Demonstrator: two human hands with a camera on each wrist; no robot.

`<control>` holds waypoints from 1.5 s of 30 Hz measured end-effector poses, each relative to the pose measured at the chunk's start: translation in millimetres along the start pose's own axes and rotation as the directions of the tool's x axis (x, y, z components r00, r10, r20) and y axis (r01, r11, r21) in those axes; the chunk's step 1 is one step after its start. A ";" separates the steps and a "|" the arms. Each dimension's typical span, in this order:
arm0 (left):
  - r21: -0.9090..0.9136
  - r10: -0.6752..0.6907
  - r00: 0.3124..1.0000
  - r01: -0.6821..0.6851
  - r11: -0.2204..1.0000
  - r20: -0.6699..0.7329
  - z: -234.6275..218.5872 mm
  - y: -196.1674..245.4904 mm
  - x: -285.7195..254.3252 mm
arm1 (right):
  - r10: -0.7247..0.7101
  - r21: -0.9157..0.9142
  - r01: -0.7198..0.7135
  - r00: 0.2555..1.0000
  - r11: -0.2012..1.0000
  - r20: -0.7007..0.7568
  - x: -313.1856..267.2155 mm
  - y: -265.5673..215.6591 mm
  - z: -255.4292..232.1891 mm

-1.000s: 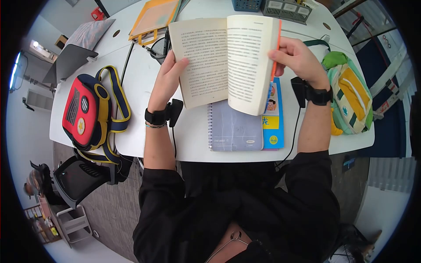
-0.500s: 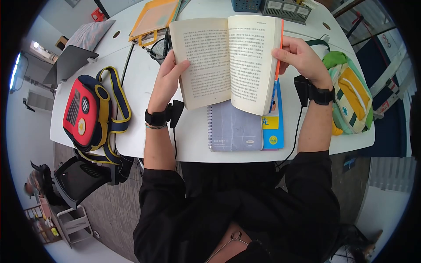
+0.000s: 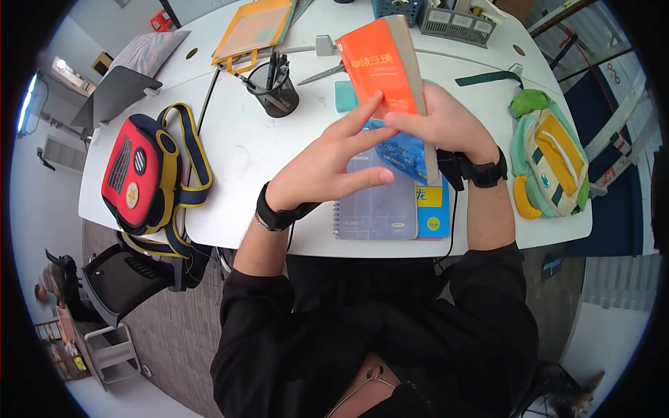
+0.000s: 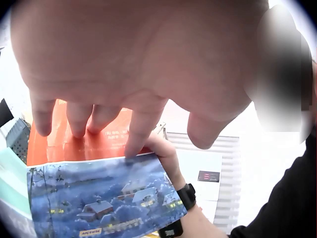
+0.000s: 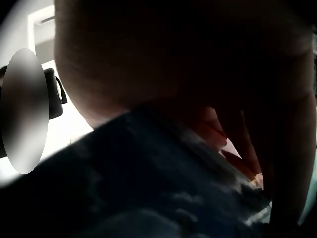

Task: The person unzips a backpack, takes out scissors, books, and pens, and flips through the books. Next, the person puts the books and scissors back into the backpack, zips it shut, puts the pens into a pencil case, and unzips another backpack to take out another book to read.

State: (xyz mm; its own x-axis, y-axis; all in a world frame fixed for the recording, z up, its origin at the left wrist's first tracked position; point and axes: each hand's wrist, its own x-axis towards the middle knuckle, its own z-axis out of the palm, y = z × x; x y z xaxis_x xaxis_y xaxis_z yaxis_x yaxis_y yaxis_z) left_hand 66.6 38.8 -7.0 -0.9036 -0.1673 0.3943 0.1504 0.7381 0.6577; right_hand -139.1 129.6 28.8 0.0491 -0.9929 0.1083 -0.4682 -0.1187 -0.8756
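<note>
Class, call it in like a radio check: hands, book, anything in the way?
Right hand grips the closed orange book, held above the desk. Left hand open, fingers straight on its cover. Notebook lies beneath; nothing blocking.

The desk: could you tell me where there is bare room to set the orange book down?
Bare white desk lies between the red bag and the spiral notebook, below the pen cup. It is crowded beyond the orange book, at the trays, and right, by the green bag.
</note>
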 end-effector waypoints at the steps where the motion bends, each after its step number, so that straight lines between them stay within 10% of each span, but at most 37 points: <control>1: 0.087 -0.010 1.000 0.009 0.996 0.002 0.2 3.5 0.6 | -0.014 0.094 0.018 0.999 0.995 -0.050 -0.9 2.0 -1.3; 7: -0.228 -0.094 0.984 0.058 0.972 -0.150 -16.0 4.1 -15.6 | -0.049 0.472 0.144 0.977 0.870 -0.208 -9.4 3.4 -9.2; 9: -0.382 -0.225 0.891 0.064 0.922 -0.393 -19.3 4.2 -24.1 | -0.022 0.593 0.175 0.966 0.786 -0.256 -18.1 -3.9 -4.1; 13: -0.448 -0.514 0.776 0.338 0.828 -0.365 -25.5 -0.3 -51.2 | 0.171 0.791 0.096 0.954 0.604 -0.246 -33.8 16.5 15.7; 15: -0.385 -0.572 0.777 0.459 0.801 -0.264 -20.6 -9.2 -63.3 | 0.220 0.640 -0.003 0.940 0.769 -0.259 -42.9 50.1 32.4; 16: -0.307 -0.632 0.757 0.569 0.763 -0.165 -15.7 -13.8 -68.7 | 0.188 0.171 -0.142 0.938 0.975 -0.292 -53.2 67.1 44.2; 17: -0.306 -0.628 0.761 0.565 0.766 -0.165 -8.8 -16.5 -73.5 | 0.146 -0.345 -0.251 0.941 0.904 -0.305 -64.0 69.0 50.9; 19: 0.021 -0.686 0.713 0.695 0.718 -0.145 8.2 -22.0 -80.8 | 0.259 -0.414 -0.356 0.927 0.838 -0.272 -90.1 54.6 45.9; 24: -0.113 -0.750 0.661 0.747 0.655 0.024 34.5 -18.6 -68.2 | 0.367 -0.346 -0.447 0.889 0.825 -0.273 -118.6 32.5 48.6; 31: -0.124 -0.741 0.671 0.737 0.665 0.014 42.3 -18.0 -69.3 | 0.186 -0.435 -0.315 0.931 0.843 -0.314 -120.0 31.7 99.0; 35: -0.494 -0.773 0.634 0.680 0.543 0.023 47.3 3.1 -83.0 | 0.280 -0.293 -0.372 0.908 0.881 -0.310 -133.4 37.5 109.4; 40: -0.643 -0.589 0.791 0.365 0.673 -0.168 56.6 43.9 -101.3 | 0.478 0.029 -0.486 0.843 0.873 -0.248 -144.5 20.8 114.7; 42: -0.690 -0.423 0.868 0.141 0.710 -0.259 52.4 60.7 -105.3 | 0.017 0.211 0.094 0.881 0.973 -0.472 -141.9 18.9 117.1; 45: -0.681 -0.245 0.909 -0.057 0.730 -0.339 47.9 79.1 -101.2 | 0.015 0.250 0.086 0.926 0.964 -0.376 -140.3 -7.7 101.9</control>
State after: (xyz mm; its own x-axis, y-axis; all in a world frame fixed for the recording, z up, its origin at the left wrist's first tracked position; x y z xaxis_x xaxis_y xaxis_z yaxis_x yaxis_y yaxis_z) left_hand 150.8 145.4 -25.6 -0.7221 -0.5539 0.4145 0.4341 0.1037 0.8949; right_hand -52.4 269.0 -27.6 -0.2934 -0.9187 0.2645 -0.2265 -0.2020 -0.9529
